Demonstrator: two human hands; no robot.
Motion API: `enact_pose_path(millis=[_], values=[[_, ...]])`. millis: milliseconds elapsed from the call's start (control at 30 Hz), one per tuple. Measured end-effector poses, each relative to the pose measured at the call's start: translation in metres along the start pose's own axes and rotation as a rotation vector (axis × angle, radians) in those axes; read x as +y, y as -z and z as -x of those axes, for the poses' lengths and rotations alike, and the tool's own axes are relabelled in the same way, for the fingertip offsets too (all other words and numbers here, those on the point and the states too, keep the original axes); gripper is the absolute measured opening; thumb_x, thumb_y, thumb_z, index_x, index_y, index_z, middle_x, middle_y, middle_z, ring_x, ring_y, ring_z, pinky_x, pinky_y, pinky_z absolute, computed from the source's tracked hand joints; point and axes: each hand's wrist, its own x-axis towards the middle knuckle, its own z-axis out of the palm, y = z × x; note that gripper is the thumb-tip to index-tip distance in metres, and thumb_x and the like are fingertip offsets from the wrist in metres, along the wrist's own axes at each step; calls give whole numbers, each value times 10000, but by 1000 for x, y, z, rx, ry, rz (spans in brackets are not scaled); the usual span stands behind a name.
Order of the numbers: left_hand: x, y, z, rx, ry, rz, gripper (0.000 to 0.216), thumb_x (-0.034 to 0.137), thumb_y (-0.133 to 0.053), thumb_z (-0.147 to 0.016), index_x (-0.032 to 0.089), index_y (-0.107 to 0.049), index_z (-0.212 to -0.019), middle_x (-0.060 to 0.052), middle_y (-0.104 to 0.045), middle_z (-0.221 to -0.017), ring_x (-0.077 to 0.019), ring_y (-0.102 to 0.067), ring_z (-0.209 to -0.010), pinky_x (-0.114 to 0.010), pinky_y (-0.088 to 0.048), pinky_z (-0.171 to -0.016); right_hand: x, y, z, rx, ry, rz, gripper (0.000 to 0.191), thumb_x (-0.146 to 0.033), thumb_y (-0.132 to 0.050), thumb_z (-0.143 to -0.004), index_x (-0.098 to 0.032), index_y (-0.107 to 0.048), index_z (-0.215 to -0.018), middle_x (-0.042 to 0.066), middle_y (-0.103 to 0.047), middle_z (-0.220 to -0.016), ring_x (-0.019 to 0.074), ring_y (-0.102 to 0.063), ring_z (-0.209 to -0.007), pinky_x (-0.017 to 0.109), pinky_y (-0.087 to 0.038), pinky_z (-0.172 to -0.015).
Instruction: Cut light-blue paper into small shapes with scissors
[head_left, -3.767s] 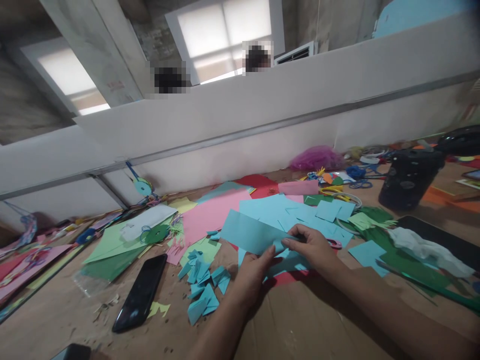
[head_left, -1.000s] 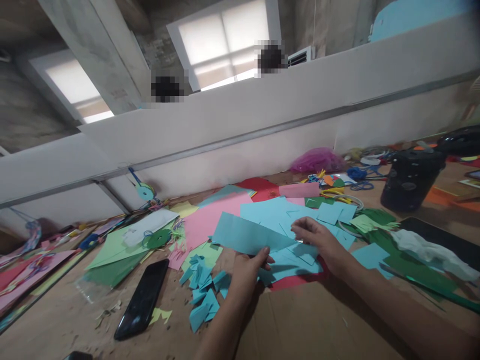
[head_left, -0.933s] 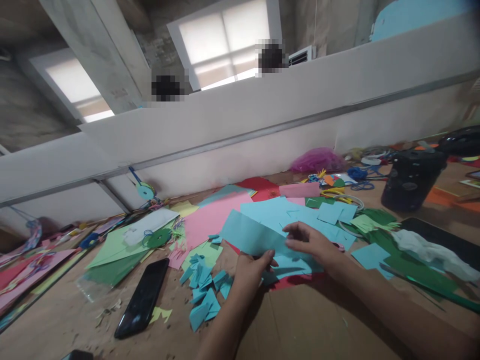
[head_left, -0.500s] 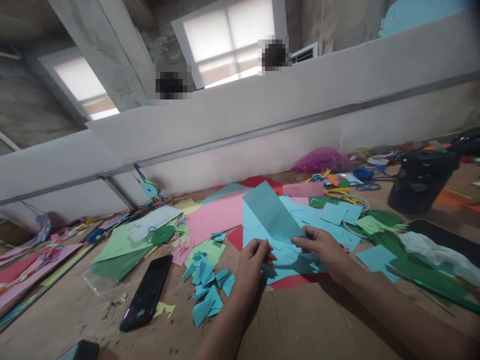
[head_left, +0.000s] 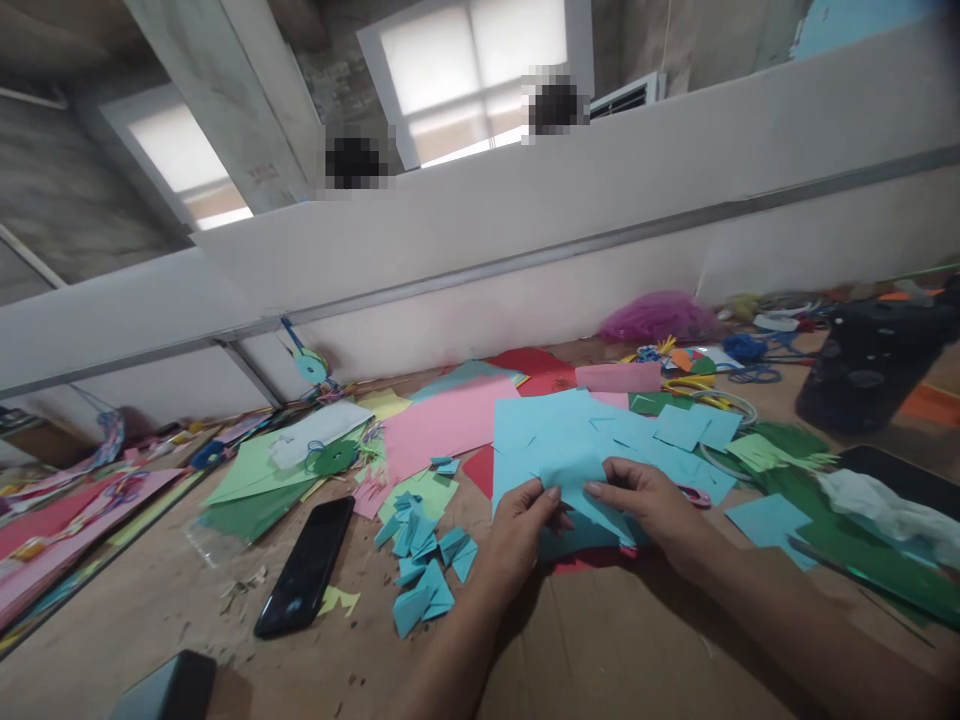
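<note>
Both my hands pinch a light blue paper strip point(head_left: 574, 472) over a spread of light blue sheets point(head_left: 555, 420) on the brown table. My left hand point(head_left: 521, 525) grips its near left edge with thumb and fingers closed. My right hand point(head_left: 649, 500) holds the right side, fingers curled over the paper. The strip lies low and bent between the hands. A heap of small folded blue paper pieces point(head_left: 424, 565) lies just left of my left hand.
A black phone point(head_left: 306, 565) lies left of the heap. Pink paper point(head_left: 442, 420), green sheets point(head_left: 251, 490), red paper point(head_left: 529, 362) cover the table. A black container point(head_left: 870, 365) stands at right. Dark green paper and white cloth point(head_left: 885, 505) lie far right. A white partition wall runs behind.
The blue strip, held up and sticking out to the left a second ago, has been swung upright and then brought down and bent between my hands. The view has shifted slightly.
</note>
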Motion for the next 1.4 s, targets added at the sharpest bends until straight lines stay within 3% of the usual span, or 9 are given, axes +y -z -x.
enact_pose_path(millis=[300,500,633,800,933,1133,1400], values=[[3,-4,-1,51,-48,38,443,558,-500,-864,149,-652,-787,-72,-668,-717,-163,-583,-638,-265,-442,-648,-4,-3,4,132,31,6,388,-506,-776,-646,-192,-548,-652,-43,-508,-571,115,-427,-525,253,-360,-500],[1,-4,0,62,-1,-26,370,519,-591,-824,159,-640,-755,-20,-621,-646,-145,-556,-646,-237,-409,-636,-8,-12,8,-29,-5,-84,342,-458,-787,-666,-169,-635,-772,12,-655,-722,155,-561,-621,272,-450,-577],[5,0,2,-101,81,59,376,516,-634,-791,140,-651,-787,-22,-625,-691,-134,-548,-642,-244,-421,-646,-13,-12,11,-57,-76,-237,363,-389,-813,-659,-171,-675,-915,38,-710,-813,185,-630,-684,308,-505,-667],[7,-2,3,-256,208,109,356,494,-641,-782,138,-630,-795,-9,-592,-605,-112,-525,-532,-219,-383,-537,-10,-6,10,-34,-99,-284,314,-338,-829,-642,-150,-692,-853,43,-721,-728,191,-633,-589,317,-511,-591],[4,-1,3,-232,187,91,367,505,-553,-833,155,-572,-726,-6,-575,-556,-113,-521,-480,-216,-349,-486,-8,-4,9,-2,-76,-265,291,-314,-832,-636,-143,-711,-838,46,-725,-709,200,-640,-602,325,-514,-612],[3,2,5,-196,116,-8,349,441,-503,-865,177,-527,-637,9,-541,-541,-105,-476,-490,-232,-359,-529,-5,-4,8,21,-79,-252,264,-278,-802,-643,-135,-719,-849,61,-723,-732,213,-639,-626,341,-510,-625],[3,1,2,-165,100,29,323,396,-505,-830,184,-509,-587,10,-517,-483,-116,-455,-481,-246,-344,-537,-11,-4,10,-6,-50,-206,169,-307,-739,-669,-192,-697,-786,-6,-646,-608,185,-595,-572,302,-454,-578]])
